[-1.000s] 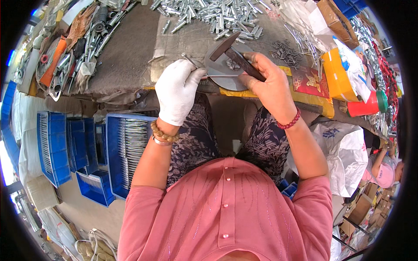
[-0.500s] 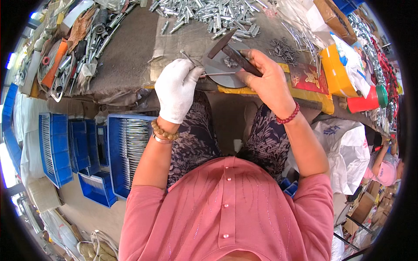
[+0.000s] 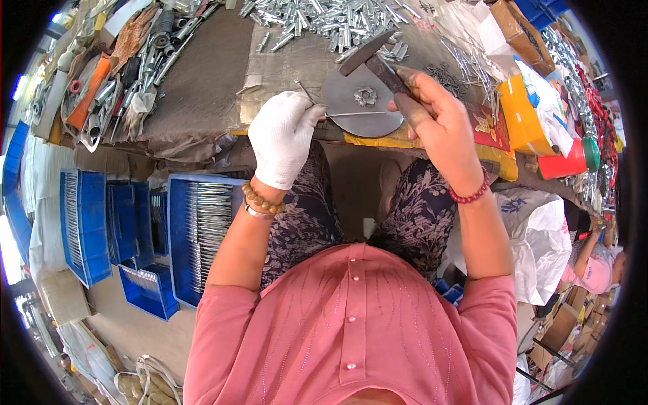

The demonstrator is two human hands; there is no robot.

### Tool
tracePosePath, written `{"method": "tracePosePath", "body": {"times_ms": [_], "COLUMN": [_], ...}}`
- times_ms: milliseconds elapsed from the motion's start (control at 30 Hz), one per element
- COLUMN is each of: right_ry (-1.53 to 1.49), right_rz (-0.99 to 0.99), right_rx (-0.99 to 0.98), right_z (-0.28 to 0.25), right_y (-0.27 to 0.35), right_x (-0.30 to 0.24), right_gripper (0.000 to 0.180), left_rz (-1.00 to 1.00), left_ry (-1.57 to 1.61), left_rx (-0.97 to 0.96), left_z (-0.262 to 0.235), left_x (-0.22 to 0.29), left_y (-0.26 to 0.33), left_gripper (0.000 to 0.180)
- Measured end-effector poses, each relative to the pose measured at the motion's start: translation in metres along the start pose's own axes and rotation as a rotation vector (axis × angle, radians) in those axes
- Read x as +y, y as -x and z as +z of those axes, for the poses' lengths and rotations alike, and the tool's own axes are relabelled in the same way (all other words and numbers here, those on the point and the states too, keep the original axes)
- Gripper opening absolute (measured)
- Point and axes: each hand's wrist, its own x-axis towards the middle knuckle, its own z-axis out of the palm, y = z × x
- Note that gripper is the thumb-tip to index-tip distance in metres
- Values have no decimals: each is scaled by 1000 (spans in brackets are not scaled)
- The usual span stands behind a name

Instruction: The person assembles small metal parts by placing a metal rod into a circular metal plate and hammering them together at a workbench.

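My left hand, in a white knit glove, is closed on a thin metal rod that reaches right over the near part of a round grey metal plate. A second slim metal piece sticks up from the same grip; whether the two are joined is hidden. My bare right hand grips a hammer, its dark head raised above the plate's far edge. A small cluster of metal bits sits at the middle of the plate.
Loose metal sleeves are heaped at the table's far side. Dark small parts and thin rods lie to the right, near a yellow box. Tools crowd the left. Blue bins with rods stand below left.
My right hand has moved right and slightly nearer me, and the hammer's head has shifted right and away. The metal cluster on the plate shows more fully. My left hand has moved slightly right.
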Motion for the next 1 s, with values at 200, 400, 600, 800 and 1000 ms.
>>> {"method": "tracePosePath", "body": {"times_ms": [200,400,600,800,1000], "right_ry": [459,738,524,276,432], "right_rz": [-618,-625,-653,-261,43], "right_rx": [-23,-79,-36,106,95], "right_z": [8,9,1,11,14], "right_y": [-1,-4,-6,15,18], "right_x": [-54,-86,-93,-15,23], "right_gripper": [38,38,29,33,24], "left_rz": [27,121,-80,-164,-127], "left_ry": [-28,-58,19,114,94], "left_rx": [2,49,-49,-39,-19], "left_z": [-3,-1,-8,-9,-8], "left_x": [-3,1,2,3,4], "left_y": [3,4,1,-3,-2], "left_gripper": [12,14,15,19,17]}}
